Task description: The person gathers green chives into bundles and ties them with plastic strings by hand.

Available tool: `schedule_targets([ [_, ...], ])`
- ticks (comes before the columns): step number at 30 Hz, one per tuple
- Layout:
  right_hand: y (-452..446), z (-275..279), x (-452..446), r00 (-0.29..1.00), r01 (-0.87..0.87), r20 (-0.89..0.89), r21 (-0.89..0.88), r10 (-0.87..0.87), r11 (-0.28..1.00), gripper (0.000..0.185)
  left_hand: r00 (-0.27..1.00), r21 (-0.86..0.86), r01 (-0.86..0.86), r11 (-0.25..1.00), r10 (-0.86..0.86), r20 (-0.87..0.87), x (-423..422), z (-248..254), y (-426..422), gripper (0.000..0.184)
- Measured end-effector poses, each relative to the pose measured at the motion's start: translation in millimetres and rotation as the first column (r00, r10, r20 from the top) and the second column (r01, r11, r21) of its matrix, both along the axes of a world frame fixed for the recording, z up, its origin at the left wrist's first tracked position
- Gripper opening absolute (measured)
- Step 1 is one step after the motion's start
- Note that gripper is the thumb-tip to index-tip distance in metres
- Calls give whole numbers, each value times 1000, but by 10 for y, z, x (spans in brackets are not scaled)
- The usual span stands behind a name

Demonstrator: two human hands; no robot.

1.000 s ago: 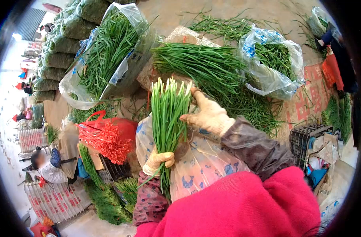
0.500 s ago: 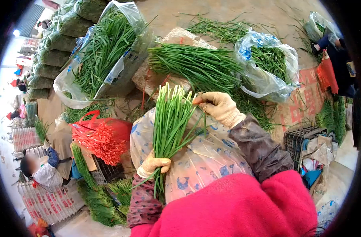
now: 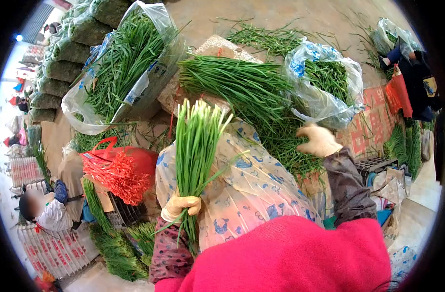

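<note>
My left hand, in a pale work glove, is wrapped round the lower part of a bunch of garlic chives. The bunch stands upright, its pale cut ends at the top. A few strands stick out to its right. My right hand, gloved too, is off to the right above loose green leaves, fingers curved and apart, with nothing visible in them. A patterned plastic apron covers my lap behind the bunch. Ahead, a larger pile of chives lies across a speckled block.
Plastic bags of greens stand at left and right. Red ties lie by a red bag on my left. A black crate is at right. Another person sits far left; stacked green sacks rise behind.
My right hand has left the top of the bunch and moved right and slightly down, its fingers now spread. My left hand keeps hold of the chives, almost unmoved.
</note>
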State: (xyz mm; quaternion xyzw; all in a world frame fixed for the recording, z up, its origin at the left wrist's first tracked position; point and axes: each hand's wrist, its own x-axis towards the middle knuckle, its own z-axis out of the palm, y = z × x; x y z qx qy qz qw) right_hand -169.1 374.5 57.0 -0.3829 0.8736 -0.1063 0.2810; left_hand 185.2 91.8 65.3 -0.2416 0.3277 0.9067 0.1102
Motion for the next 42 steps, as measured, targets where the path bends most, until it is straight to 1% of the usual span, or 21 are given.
schedule_targets([
  [1,-95,-35,84,981,-34,184,-181,68,983,35,1000,-2,1,1000,-1,1,-38,43,32,58],
  [3,-423,163,270,798,250,591,-150,-116,957,31,999,-56,-39,998,40,5,-150,185,46,58],
  [5,-621,92,323,707,263,705,-181,-61,948,28,999,-114,-40,993,41,5,-199,255,36,58],
  [7,-799,175,352,704,10,703,-157,104,988,29,997,-182,-66,981,72,27,-263,352,77,56],
  [9,-1017,387,509,526,-109,835,-122,161,987,40,995,-174,-101,980,101,-7,-327,405,114,55],
  [11,-1181,330,627,604,-250,668,-358,434,900,65,997,-116,-76,990,74,-22,-371,460,119,55],
  [12,-1241,92,720,352,-46,860,-378,369,925,87,996,-120,-87,989,84,-31,-391,481,133,55],
  [13,-1312,15,779,188,173,866,-493,463,853,99,997,-132,-77,988,74,-28,-406,501,153,53],
  [15,-1402,-59,919,-148,524,854,-359,498,772,102,997,-141,-73,987,71,-24,-402,519,187,51],
  [17,-1473,-61,834,-262,533,782,-372,566,760,105,990,-256,-30,966,64,128,-361,521,245,49],
  [19,-1455,-44,773,-211,611,828,-303,519,731,111,978,-267,7,964,49,201,-373,519,299,43],
  [22,-1474,49,719,-29,770,840,-327,542,547,124,962,-331,123,936,-31,270,-342,371,360,34],
  [26,-1437,12,551,-36,714,851,-344,523,609,120,945,-245,223,943,-147,293,-335,296,389,35],
  [28,-1420,-57,523,-111,685,847,-314,520,658,97,935,-236,256,937,-177,308,-344,289,378,35],
  [29,-1406,-81,533,-109,685,849,-313,517,658,97,923,-232,287,929,-204,325,-358,298,372,36],
  [32,-1407,-44,594,-229,797,769,-203,596,568,44,918,-193,327,925,-263,296,-376,323,357,37],
  [35,-1470,-31,662,-308,836,551,-234,776,497,42,909,-119,388,914,-359,212,-418,273,314,38],
  [36,-1441,70,614,-304,830,585,-225,752,511,39,911,-120,399,909,-378,164,-451,263,316,41],
  [39,-1350,334,485,-73,880,739,-269,670,392,39,962,-94,273,957,-271,32,-649,336,356,44],
  [40,-1299,440,347,121,865,843,-349,525,361,39,966,-173,258,951,-257,29,-714,320,361,46],
  [42,-1232,937,157,471,784,808,-567,353,252,35,957,-318,279,906,-291,11,-815,344,278,56],
])
